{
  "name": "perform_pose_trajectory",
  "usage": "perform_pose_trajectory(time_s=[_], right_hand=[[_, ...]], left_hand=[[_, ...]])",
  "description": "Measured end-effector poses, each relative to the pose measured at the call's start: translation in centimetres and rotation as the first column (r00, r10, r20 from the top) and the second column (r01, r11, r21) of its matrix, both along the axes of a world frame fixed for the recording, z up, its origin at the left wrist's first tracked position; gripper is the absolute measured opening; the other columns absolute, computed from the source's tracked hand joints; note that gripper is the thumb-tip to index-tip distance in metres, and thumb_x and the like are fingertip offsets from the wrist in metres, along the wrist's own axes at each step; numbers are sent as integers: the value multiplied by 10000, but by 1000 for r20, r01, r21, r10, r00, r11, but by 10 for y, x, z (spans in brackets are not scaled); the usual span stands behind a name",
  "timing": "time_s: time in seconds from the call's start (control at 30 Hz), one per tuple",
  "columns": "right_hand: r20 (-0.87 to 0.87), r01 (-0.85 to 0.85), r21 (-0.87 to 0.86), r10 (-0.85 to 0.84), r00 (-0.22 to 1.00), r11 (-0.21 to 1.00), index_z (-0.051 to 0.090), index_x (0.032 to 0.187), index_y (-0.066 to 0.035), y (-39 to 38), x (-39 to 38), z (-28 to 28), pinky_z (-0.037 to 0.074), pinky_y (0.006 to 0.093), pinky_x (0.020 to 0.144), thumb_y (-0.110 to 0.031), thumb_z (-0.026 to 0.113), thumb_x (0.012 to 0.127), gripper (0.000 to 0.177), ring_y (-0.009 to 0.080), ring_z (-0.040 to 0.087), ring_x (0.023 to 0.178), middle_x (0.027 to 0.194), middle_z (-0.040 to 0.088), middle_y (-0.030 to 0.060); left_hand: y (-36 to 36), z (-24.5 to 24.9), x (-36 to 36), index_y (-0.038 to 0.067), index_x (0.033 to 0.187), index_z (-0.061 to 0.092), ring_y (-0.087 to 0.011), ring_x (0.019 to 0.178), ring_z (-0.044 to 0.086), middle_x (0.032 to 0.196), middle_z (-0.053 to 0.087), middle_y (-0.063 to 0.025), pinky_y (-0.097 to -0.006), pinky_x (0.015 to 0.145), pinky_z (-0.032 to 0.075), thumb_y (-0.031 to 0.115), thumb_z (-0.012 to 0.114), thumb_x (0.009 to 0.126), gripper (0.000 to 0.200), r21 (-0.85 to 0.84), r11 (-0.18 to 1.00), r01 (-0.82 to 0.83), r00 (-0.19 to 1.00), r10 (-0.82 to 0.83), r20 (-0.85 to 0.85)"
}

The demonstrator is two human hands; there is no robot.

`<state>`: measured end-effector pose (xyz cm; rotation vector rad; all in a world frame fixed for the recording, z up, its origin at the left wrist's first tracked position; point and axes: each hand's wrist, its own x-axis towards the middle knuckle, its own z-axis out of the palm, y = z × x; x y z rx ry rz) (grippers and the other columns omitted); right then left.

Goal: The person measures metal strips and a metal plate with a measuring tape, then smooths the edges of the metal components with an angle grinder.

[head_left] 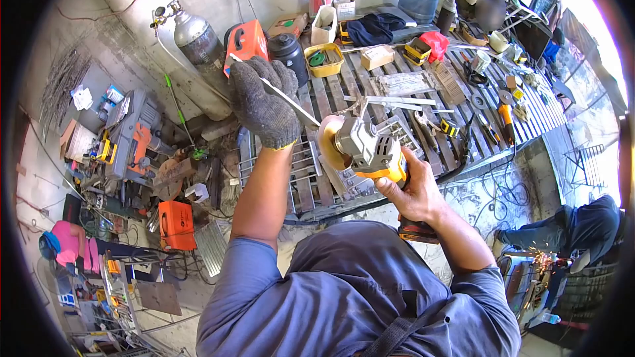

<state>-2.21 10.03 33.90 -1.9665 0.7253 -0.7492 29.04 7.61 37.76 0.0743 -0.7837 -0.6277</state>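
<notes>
In a dark knitted glove, my left hand point(263, 104) is closed round a thin flat metal strip point(292, 104) that slants down to the right. My bare right hand point(419, 190) grips a yellow and grey cordless angle grinder point(367, 149) by its body, its battery low by my wrist. The grinder's round disc point(329, 144) faces left, and the strip's lower end lies right at its upper edge. Beneath both hands is a slatted metal workbench point(305, 195). More metal strips point(397, 100) lie on the slats just beyond the grinder.
On the bench are a yellow tub point(324, 68), a black jug point(288, 53), pliers and a tape measure point(450, 127). A gas cylinder point(196, 38) stands at the back left. One person point(575, 231) works amid sparks at lower right; another person point(69, 244) is at far left.
</notes>
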Motion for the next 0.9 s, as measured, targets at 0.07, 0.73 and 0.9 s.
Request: perform_pose_trajectory(time_s=[0.07,0.73,0.9], right_hand=[[-17,0,5,0,1000,1000,603,1366,69,1,0,4,612,384,841,-423,837,993,660,234,801,933,980,798,189],[254,102,235,-162,954,967,636,1363,-4,-41,-18,-24,547,278,687,-448,734,1081,535,80,624,786,978,691,19],[364,-6,370,-138,921,929,631,1351,-3,-46,-9,-23,574,319,512,-485,683,1093,549,179,672,580,886,712,112]], left_hand=[[1,3,-6,157,867,532,-165,562,448,691,484,-2,-354,534,378,265,588,1157,314,16,1000,-18,999,19,-38],[32,-37,-47,-2,1164,677,-353,742,682,820,683,-159,-461,680,498,203,545,1103,252,227,486,-844,422,340,840],[27,-63,-59,-52,1206,674,-419,846,689,923,694,-251,-521,775,550,162,584,1112,251,246,522,-817,423,252,870]])
